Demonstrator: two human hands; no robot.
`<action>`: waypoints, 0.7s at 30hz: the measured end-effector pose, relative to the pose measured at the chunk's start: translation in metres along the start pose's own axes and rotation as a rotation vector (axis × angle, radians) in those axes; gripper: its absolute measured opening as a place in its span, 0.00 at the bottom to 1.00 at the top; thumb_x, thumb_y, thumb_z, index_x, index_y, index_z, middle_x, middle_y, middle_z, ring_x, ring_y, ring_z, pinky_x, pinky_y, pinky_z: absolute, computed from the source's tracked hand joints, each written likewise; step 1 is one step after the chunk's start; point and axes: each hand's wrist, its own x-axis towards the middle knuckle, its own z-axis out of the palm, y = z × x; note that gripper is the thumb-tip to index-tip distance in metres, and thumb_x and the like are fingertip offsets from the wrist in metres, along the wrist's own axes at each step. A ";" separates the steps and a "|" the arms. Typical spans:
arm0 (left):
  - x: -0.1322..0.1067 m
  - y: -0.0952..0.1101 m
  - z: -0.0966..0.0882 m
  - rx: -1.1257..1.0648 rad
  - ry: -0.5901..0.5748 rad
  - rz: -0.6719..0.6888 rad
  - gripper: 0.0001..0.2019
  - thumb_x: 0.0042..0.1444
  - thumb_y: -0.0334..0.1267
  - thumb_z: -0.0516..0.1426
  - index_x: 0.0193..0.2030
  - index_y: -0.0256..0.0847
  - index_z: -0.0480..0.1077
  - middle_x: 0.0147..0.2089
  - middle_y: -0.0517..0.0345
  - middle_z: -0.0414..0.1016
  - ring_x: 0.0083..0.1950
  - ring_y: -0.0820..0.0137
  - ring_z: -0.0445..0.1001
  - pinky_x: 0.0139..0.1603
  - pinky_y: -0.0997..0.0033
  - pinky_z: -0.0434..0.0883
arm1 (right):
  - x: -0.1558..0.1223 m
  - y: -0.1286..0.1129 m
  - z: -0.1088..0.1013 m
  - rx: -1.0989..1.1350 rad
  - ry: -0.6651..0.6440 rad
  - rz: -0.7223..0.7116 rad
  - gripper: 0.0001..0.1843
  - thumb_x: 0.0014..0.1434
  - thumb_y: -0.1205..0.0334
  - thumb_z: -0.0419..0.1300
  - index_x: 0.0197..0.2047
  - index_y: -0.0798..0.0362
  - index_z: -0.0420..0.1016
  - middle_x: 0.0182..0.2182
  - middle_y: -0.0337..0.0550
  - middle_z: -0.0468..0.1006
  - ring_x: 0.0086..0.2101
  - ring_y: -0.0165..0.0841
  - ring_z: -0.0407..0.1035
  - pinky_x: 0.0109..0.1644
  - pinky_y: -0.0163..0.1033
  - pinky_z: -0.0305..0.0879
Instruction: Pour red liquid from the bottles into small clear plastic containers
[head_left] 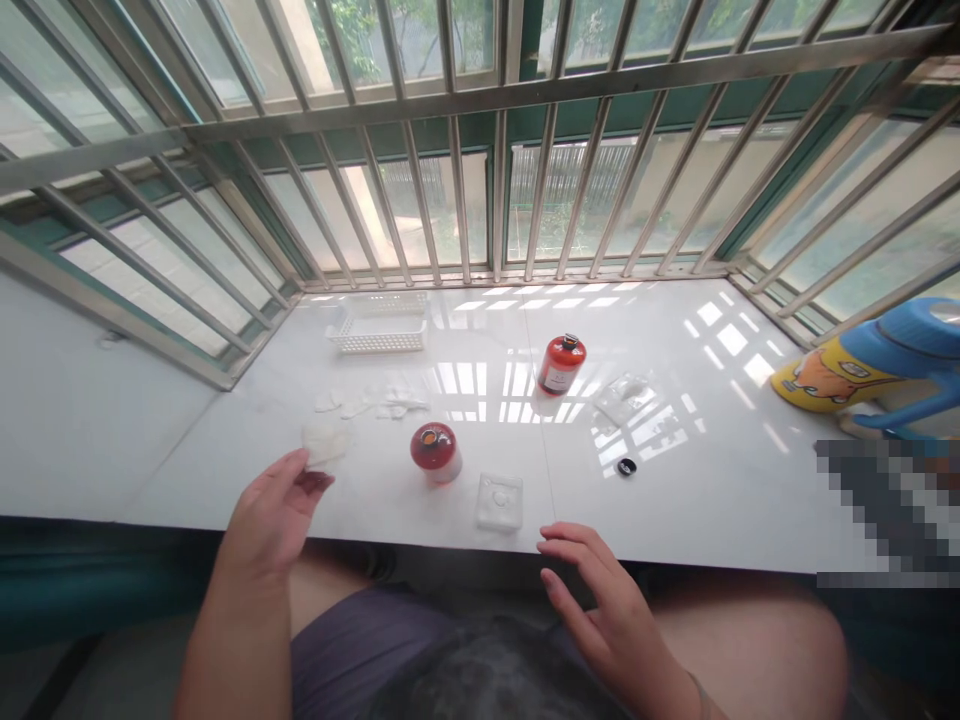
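Observation:
My left hand (271,515) is raised over the front edge of the white sill (712,480), fingers pinched on a thin white pad (325,440). My right hand (600,595) hovers below the sill's front edge, fingers loosely spread and holding nothing. Between my hands stands an open red bottle (435,451). A small clear square dish (499,500) sits just right of the bottle. A second red bottle (561,364), capped, stands further back. A small black cap (627,466) lies to the right.
More white pads (375,402) lie scattered behind the open bottle. A white slotted basket (379,322) sits at the back left by the window bars. A clear plastic wrapper (622,396) lies right of the capped bottle. A yellow and blue container (870,370) lies at far right.

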 end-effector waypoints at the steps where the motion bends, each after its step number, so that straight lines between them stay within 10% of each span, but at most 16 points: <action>1: -0.017 0.004 0.015 -0.040 -0.094 -0.032 0.18 0.50 0.48 0.73 0.42 0.39 0.79 0.45 0.51 0.86 0.44 0.62 0.81 0.46 0.65 0.80 | 0.003 -0.005 0.000 0.047 -0.006 0.029 0.15 0.74 0.64 0.60 0.61 0.44 0.76 0.56 0.51 0.80 0.56 0.42 0.78 0.62 0.47 0.79; 6: -0.102 -0.005 0.083 -0.024 -0.579 -0.251 0.21 0.57 0.53 0.72 0.48 0.39 0.83 0.47 0.46 0.87 0.46 0.56 0.84 0.49 0.59 0.80 | 0.021 -0.039 0.004 0.471 -0.118 0.256 0.26 0.73 0.48 0.64 0.70 0.44 0.70 0.59 0.52 0.78 0.53 0.43 0.78 0.59 0.48 0.79; 11: -0.141 -0.030 0.114 0.096 -0.933 -0.263 0.17 0.65 0.52 0.67 0.51 0.41 0.84 0.49 0.49 0.87 0.51 0.57 0.83 0.58 0.60 0.77 | 0.032 -0.052 -0.001 0.671 -0.033 0.383 0.16 0.72 0.46 0.65 0.53 0.48 0.79 0.44 0.46 0.83 0.44 0.40 0.80 0.51 0.43 0.79; 17: -0.128 -0.027 0.107 0.396 -0.715 -0.090 0.20 0.66 0.57 0.64 0.53 0.44 0.83 0.55 0.47 0.85 0.56 0.55 0.82 0.60 0.61 0.77 | 0.039 0.001 -0.041 -0.110 0.249 0.358 0.11 0.72 0.51 0.64 0.50 0.48 0.81 0.42 0.44 0.84 0.36 0.36 0.77 0.43 0.40 0.74; 21: -0.120 -0.028 0.096 0.439 -0.591 -0.056 0.20 0.65 0.58 0.64 0.46 0.43 0.83 0.48 0.50 0.86 0.52 0.56 0.83 0.58 0.62 0.77 | 0.054 0.038 -0.049 -0.639 0.151 0.216 0.09 0.75 0.60 0.58 0.50 0.50 0.80 0.41 0.47 0.82 0.37 0.40 0.75 0.45 0.43 0.69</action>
